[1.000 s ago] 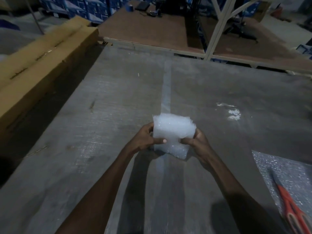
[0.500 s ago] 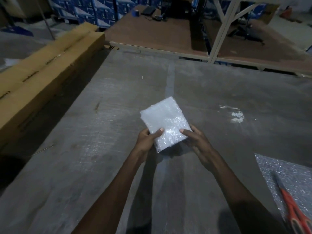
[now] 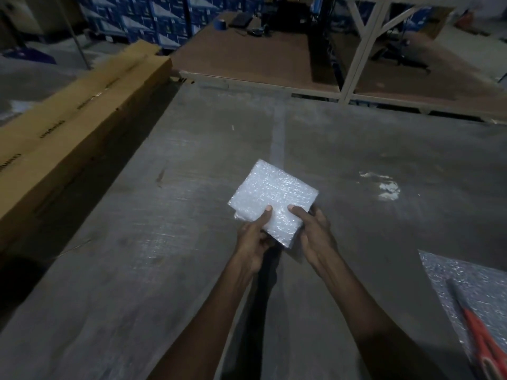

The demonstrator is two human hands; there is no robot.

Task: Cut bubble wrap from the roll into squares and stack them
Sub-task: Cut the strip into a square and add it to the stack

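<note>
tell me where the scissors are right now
In the head view the red-handled scissors lie at the lower right edge, on the bubble wrap sheet, right of the right hand.

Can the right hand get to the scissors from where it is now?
Probably yes, but not at once. The right hand grips the stack of bubble wrap squares together with the left hand. The scissors lie uncovered on the bubble wrap sheet on that side, with nothing between.

The stack of bubble wrap squares was whitish and translucent with a dotted bubble texture, as was the greyer bubble wrap sheet. The scissors had red handles. The table was dull grey, the cardboard box tan, the cartons blue.
</note>
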